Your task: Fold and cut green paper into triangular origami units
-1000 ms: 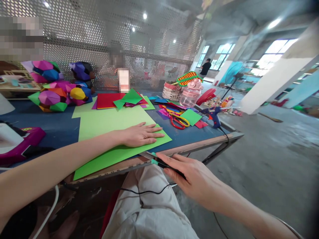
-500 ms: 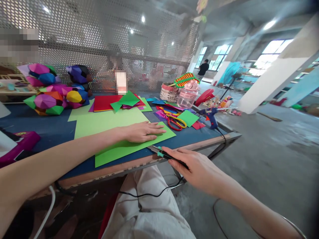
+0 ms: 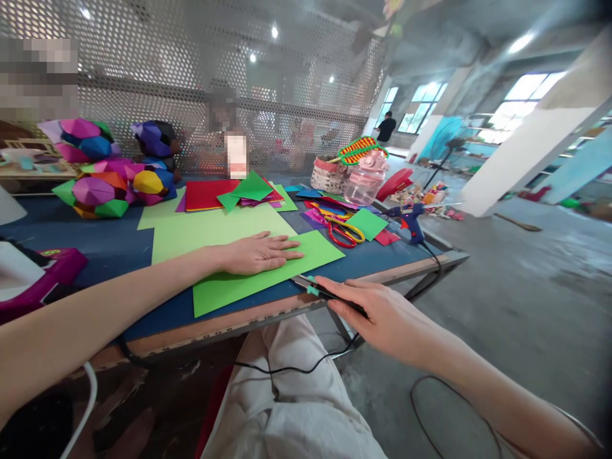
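My left hand lies flat on a bright green sheet of paper, its fingers stretched out and slightly apart. Part of the sheet is hidden under the hand and forearm. In my right hand is a utility knife, black with turquoise parts, gripped with the index finger along it. Its blade tip is at the sheet's near edge; whether it touches the paper I cannot tell. A paler green sheet extends behind the bright one.
Red paper and a folded green piece lie at the back. Scissors rest on coloured scraps to the right, near a blue glue gun. Behind them stands a pink bottle. Faceted paper balls sit at the left.
My left hand has slid a little to the left on the bright green sheet. The knife in my right hand keeps about the same place at the paper's edge. The view has shifted slightly.
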The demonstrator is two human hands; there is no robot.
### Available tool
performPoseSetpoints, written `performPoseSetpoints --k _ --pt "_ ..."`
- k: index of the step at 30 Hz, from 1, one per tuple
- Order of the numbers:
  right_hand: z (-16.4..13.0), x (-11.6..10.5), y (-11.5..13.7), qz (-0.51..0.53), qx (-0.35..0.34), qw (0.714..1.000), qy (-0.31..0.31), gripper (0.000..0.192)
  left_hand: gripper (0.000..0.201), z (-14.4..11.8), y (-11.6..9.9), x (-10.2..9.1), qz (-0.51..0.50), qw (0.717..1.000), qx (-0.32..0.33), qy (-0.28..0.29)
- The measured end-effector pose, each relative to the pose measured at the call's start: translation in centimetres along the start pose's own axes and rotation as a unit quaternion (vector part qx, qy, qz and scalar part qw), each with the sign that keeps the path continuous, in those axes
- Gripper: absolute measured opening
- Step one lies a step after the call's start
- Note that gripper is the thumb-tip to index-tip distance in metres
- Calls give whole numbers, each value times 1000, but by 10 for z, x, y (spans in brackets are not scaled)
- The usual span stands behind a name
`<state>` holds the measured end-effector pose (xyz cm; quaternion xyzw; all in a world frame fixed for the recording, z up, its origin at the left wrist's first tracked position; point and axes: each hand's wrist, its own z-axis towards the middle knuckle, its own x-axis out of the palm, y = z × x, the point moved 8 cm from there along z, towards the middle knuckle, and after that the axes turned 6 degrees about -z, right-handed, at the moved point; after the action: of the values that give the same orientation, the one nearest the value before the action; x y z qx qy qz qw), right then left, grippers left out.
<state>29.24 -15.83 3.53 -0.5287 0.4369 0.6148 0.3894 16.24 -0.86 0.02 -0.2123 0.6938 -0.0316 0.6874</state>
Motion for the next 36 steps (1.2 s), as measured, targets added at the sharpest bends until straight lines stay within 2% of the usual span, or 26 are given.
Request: performPoseSetpoints --k 6,12,17,36 --pt "-11 5 8 53 -11 998 13 47 51 -1 1 1 -5 1000 -2 -6" --pt "-7 4 14 54 1 999 7 46 51 -1 -1 1 3 1000 -10 -2" --pt "-15 8 18 53 11 998 26 48 50 -3 -3 2 8 1000 -13 -2" --pt "-12 15 43 38 9 999 16 48 52 -8 -5 4 14 999 -32 -14"
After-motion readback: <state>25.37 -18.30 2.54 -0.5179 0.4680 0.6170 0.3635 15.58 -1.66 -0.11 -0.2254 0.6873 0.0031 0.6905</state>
